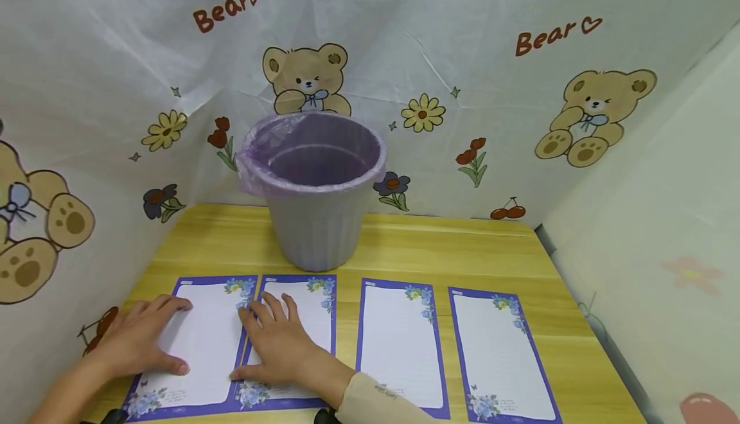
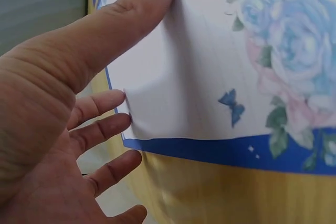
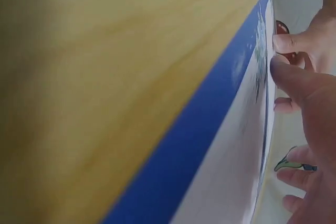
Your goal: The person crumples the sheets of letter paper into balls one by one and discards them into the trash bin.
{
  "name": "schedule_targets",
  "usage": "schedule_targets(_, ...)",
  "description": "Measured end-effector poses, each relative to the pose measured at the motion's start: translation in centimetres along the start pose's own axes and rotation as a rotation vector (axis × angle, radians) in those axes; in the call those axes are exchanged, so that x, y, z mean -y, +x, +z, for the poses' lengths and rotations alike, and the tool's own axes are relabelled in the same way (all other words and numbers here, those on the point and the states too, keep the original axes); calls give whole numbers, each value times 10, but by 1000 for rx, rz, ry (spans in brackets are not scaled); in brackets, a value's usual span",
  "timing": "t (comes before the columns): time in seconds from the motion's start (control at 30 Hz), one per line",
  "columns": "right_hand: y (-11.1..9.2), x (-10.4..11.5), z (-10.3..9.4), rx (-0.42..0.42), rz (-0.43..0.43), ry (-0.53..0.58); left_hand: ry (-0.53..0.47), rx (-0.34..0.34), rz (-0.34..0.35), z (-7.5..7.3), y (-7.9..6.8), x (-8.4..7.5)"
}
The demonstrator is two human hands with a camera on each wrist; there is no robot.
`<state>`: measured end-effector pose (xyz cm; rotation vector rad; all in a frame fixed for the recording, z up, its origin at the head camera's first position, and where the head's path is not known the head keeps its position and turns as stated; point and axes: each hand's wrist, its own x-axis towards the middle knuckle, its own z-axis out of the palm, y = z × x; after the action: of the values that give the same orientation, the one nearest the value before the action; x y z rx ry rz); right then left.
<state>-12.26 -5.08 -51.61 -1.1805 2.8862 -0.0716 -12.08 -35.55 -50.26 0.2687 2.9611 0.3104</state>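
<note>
Sheets of letter paper with purple-blue borders and blue flower corners lie in a row on the table. My left hand [image 1: 135,337] rests over the left side of the leftmost sheet [image 1: 205,347], fingers spread and thumb on the white area. In the left wrist view, that thumb [image 2: 121,30] lies on the paper while the other fingers are at its edge. My right hand [image 1: 283,350] lies over the second sheet [image 1: 315,340], its fingertips and thumb reaching the border where the two sheets meet. In the right wrist view, the right thumb [image 3: 294,77] touches a sheet near its edge.
A grey bin [image 1: 318,231] with a purple plastic liner [image 1: 251,164] stands behind the sheets. A third sheet [image 1: 399,347] and a further sheet [image 1: 497,353] lie spaced apart to the right. Bear-printed cloth [image 1: 358,19] hangs behind the wooden table [image 1: 451,244].
</note>
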Motion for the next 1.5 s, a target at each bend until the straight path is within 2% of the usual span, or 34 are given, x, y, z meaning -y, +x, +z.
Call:
schedule_targets(0.33, 8, 0, 3, 36, 8, 5, -28, 0, -12, 8, -3, -1)
schedule_targets(0.6, 10, 3, -1, 40, 17, 45, -89, 65, -63, 5, -5, -11)
schedule_targets(0.73, 10, 3, -1, 33, 19, 69, -126, 70, -40, 4, -7, -17)
schedule_targets(0.9, 10, 3, 1, 12, 15, 84, -188, 21, 17, 7, -11, -21)
schedule_targets(1.03, 10, 3, 1, -2, 12, 92, -235, -3, 37, 7, -13, -21)
schedule_targets(1.17, 9, 2, -3, -15, 29, 162, -246, 5, 38, 5, -13, -19)
schedule_targets(1.33, 9, -1, -8, -74, 41, 197, -245, 10, 6, 0, -15, -19)
schedule_targets(1.5, 11, -7, -6, -219, 57, 213, -261, -6, 1, -4, -16, -25)
